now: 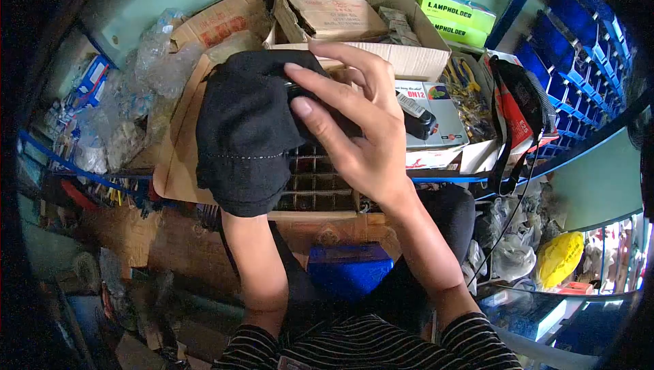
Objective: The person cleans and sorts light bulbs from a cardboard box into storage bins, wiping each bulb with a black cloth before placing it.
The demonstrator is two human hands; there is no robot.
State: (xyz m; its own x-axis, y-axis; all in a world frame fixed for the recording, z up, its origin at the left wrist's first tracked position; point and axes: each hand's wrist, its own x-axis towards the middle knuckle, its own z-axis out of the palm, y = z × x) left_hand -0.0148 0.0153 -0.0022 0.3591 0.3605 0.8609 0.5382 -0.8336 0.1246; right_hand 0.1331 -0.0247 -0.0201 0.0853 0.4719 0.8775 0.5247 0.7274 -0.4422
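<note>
Black cloth, apparently a cap (238, 132), sits at 10 o'clock, near the centre of view, against the fingertips of a right hand (373, 135) whose fingers are spread and loosely curved. Beneath the cap, the left hand is hidden, its forearm (257, 268) reaching up from 7 o'clock; whether those fingers grip does not show. Creased fabric suggests something light, soft, hard to break and unlikely to slip (the crown would probably slump unsupported); its stitched lower band (242, 196) looks the surest hold. Farther out are a gridded carton (313, 216) at 6 o'clock, lampholder boxes (453, 12) at 1 and blue bins (545, 36) at 2.
</note>
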